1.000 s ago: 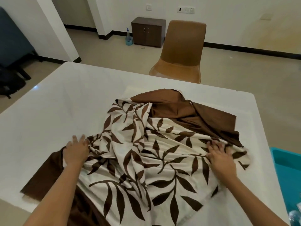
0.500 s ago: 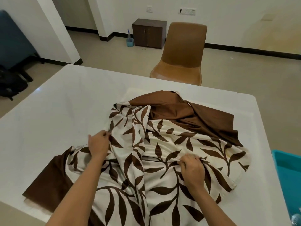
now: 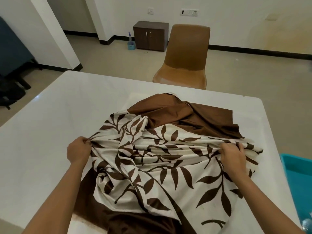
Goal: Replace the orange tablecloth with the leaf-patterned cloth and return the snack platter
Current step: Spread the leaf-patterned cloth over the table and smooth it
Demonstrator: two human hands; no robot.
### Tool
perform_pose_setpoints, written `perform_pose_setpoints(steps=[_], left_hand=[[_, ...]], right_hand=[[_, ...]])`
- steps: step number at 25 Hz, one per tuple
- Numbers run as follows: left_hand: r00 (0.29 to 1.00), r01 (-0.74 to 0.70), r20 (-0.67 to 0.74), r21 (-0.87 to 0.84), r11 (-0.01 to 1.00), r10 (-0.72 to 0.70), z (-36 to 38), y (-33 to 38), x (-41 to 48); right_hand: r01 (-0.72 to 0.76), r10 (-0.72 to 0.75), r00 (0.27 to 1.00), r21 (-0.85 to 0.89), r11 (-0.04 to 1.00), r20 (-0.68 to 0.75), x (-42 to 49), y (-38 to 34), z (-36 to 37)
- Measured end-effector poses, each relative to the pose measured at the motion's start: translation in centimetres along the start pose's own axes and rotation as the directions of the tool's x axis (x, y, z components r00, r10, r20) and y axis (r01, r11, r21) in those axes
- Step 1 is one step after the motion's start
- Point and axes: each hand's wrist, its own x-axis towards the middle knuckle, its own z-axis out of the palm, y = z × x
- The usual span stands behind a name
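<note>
The left hand [image 3: 78, 150] and right hand [image 3: 233, 156] each pinched a bunched fold of the leaf-patterned cloth [image 3: 168, 166], which lay crumpled on the near middle of the white table [image 3: 50, 124]. Drawing both folds apart evenly would likely flatten it. Table surface showed wide leftward and beyond, and a teal bin [image 3: 300, 174] sat just off the right edge.

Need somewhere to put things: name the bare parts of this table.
Widest bare table: left of the left hand, to the left and far edges. A bare strip lies between the leaf-patterned cloth and the edge by the chair. Beyond the right hand, toward the teal bin, only a narrow margin. Middle and near side are crowded: bunched cloth gripped by both hands.
</note>
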Motion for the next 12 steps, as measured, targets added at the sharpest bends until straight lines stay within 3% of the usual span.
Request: perform_pose_setpoints(steps=[3,5,7,8,10,12], left_hand=[[0.996,-0.048,-0.084,-0.093,0.994,0.040,0.7,0.7,-1.6],[0.973,-0.204,-0.116,-0.008,0.979,0.202,1.3,1.9,-3.5],[0.915,-0.394,-0.035,0.148,0.907,0.403,2.8,3.9,-5.4],[0.879,-0.473,0.045,0.215,0.855,0.475,3.7,5.0,-6.4],[0.817,-0.575,0.167,0.301,0.761,0.551,5.6,6.4,-7.4],[0.824,-0.565,0.171,0.295,0.770,0.540,5.9,6.5,-6.7]], right_hand=[[-0.214,0.209,0.976,0.117,0.970,0.055,-2.0,-2.2,-0.1],[-0.289,0.234,0.948,0.279,0.916,0.214,-5.6,-5.6,0.0],[-0.280,0.142,0.894,0.283,0.917,0.425,-9.1,-8.7,1.3],[-0.249,0.123,0.884,0.231,0.941,0.452,-10.2,-9.5,2.4],[-0.193,0.114,0.901,0.150,0.970,0.418,-10.5,-10.0,3.8],[-0.130,0.073,0.923,0.128,0.983,0.377,-9.6,-9.2,4.2]])
